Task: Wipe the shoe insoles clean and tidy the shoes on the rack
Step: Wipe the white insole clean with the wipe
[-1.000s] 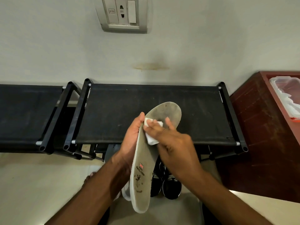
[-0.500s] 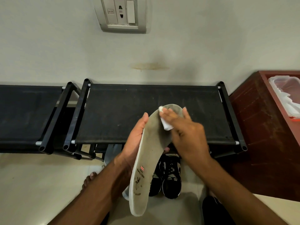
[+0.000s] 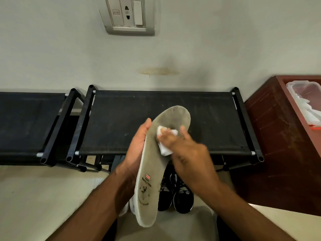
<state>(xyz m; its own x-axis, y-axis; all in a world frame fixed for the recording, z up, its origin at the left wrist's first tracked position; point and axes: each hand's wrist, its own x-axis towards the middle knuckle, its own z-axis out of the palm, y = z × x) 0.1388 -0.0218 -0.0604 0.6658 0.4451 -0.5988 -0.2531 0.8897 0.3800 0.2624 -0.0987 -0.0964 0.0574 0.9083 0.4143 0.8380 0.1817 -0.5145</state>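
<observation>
The left hand (image 3: 137, 146) has its grip round the insole (image 3: 152, 171) edge, above the black rack (image 3: 165, 122); the right hand (image 3: 187, 153) pinches a white wipe (image 3: 165, 148) against it. Black shoes (image 3: 175, 195) sit on the floor below.

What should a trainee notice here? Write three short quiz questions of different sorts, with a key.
1. True or false: the left hand holds the insole from behind.
2. What does the right hand press on the insole? A) a brush B) a white wipe C) a sponge
3. Fill in: the pair of black shoes stands on the ____, in front of the black rack.

Key: 1 true; 2 B; 3 floor.
</observation>
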